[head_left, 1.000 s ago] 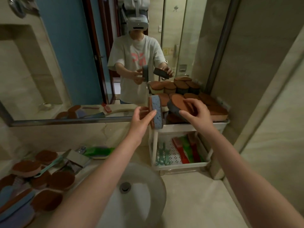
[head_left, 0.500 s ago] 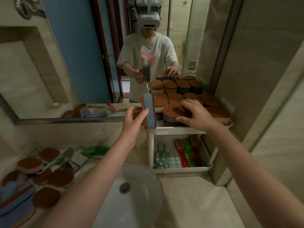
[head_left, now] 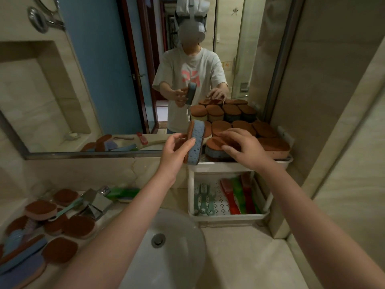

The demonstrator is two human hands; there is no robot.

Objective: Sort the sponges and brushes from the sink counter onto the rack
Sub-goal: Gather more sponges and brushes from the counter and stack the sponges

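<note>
While upright, sponge (head_left: 196,142) in left hand (head_left: 174,152)

The left hand (head_left: 174,152) grips a blue sponge (head_left: 195,142) upright; just right of it, the right hand (head_left: 243,150) rests on a brown-topped sponge (head_left: 213,152) atop the rack (head_left: 218,166).
</note>
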